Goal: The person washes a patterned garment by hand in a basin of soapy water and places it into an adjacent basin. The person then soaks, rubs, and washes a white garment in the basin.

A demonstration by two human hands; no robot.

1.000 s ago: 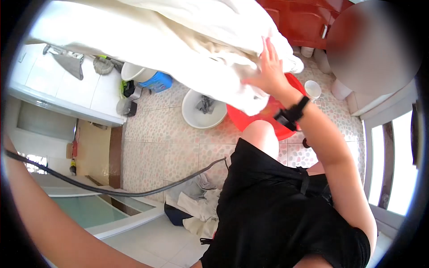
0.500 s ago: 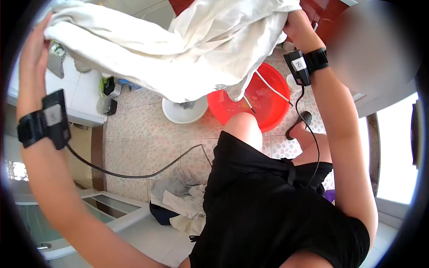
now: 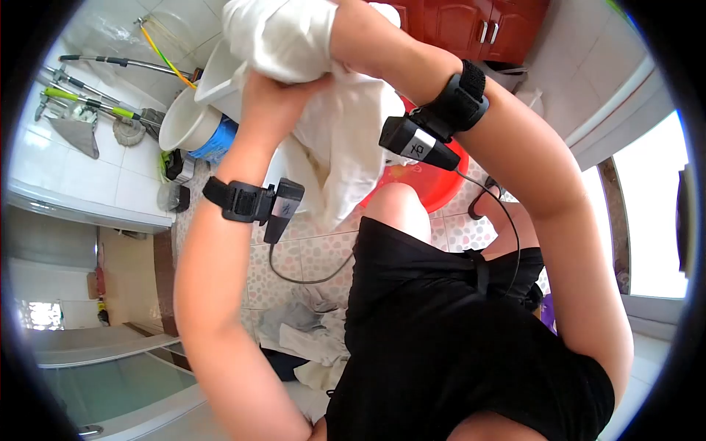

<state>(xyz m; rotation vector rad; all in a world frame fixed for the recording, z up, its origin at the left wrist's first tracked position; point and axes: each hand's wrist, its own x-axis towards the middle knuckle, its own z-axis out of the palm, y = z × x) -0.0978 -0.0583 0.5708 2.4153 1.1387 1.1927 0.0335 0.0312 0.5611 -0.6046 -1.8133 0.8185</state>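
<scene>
- Above the tiled floor (image 3: pixel 305 255), the white cloth (image 3: pixel 346 143) hangs from a thick bunch, partly hiding the red basin (image 3: pixel 440 197).
- The left hand (image 3: pixel 276 103) clutches the cloth from below, its fingertips hidden.
- The right hand (image 3: pixel 362 37) meets the bunch, fingers buried; I cannot tell whether they grip.

Ahead of me stands a red cabinet (image 3: pixel 452 26) with pale handles (image 3: pixel 484 31). To my left I see a white bucket (image 3: pixel 185 120), blue on its side, near long poles (image 3: pixel 121 62) by a tiled wall (image 3: pixel 195 22). Below spreads a pebble-patterned floor (image 3: pixel 261 287), with a glass-paned door (image 3: pixel 118 393) farther left.
</scene>
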